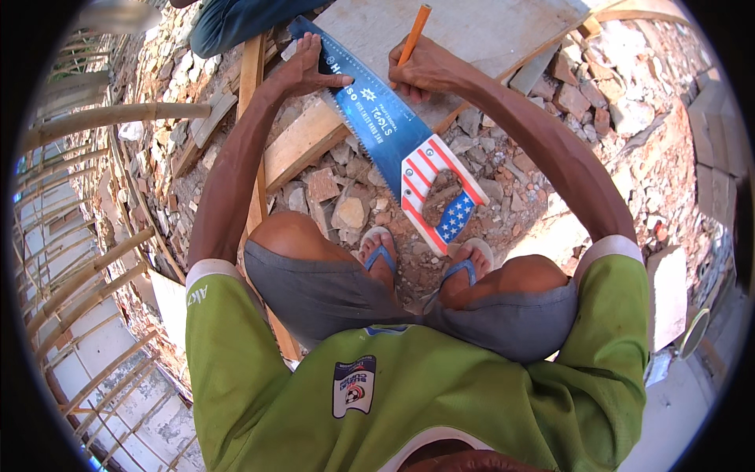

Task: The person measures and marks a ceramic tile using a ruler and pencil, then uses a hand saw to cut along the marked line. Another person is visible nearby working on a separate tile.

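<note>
The saw lies at a slant across the pale board, its blue blade running away from the wearer and its striped, starred handle sticking out over the rubble, on the near side. I see its toothed edge facing left, its straight back facing right. The left hand is laid over the far part of the blade, fingers stretched forward and thumb spread wide across the blue metal; I make that a flat press, with nothing clasped. The right hand is closed narrowly round an orange pencil, which leans with its upper end forward; its lower end is down beside the straight edge, and I can't tell whether it touches the board. Below the blade I have a wooden beam. Nearer in are the wearer's feet in blue-strapped sandals. Further out, I can see another person's dark blue trouser leg at the top and bamboo poles on the left.
</note>
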Demonstrator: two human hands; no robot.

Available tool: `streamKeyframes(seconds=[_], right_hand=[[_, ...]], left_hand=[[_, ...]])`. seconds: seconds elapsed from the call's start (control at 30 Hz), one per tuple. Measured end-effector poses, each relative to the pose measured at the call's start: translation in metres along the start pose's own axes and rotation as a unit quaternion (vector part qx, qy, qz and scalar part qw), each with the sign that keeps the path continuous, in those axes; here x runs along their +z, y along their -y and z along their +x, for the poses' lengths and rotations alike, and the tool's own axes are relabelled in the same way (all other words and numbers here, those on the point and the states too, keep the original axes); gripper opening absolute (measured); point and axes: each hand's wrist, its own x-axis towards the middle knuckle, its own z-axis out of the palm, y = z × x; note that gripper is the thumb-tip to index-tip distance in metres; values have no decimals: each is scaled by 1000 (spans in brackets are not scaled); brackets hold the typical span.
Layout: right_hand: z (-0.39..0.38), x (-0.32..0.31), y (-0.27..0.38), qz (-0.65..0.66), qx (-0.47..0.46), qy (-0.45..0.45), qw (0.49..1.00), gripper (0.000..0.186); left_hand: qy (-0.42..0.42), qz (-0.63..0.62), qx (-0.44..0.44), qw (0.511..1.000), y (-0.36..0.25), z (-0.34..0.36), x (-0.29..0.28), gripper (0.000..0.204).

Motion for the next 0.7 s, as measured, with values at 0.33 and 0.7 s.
streamKeyframes(seconds=[0.33,0.7], right_hand=[[-189,-36,-57,33,251,-6,967,20],[-260,54,-193,-350,243,-336,840,17]], left_hand=[[27,-17,-1,1000,0,7,1,147],[28,-57,-9,998,-17,0,-13,141]])
